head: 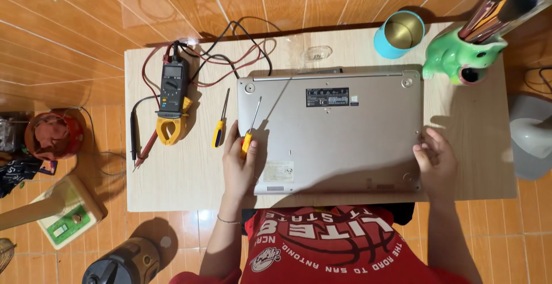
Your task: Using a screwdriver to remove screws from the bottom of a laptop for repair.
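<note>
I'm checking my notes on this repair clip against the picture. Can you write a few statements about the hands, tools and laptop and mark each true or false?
1. The left hand holds a yellow-handled screwdriver. True.
2. The laptop lies open with its keyboard facing up. False: it is closed, with its underside up.
3. The right hand rests at the laptop's right edge. True.
4. A second screwdriver lies on the table, left of the laptop. True.
5. The meter sits on top of the laptop. False: it lies on the table, left of the laptop.
6. The blue cup lies on its side. False: it stands upright.
</note>
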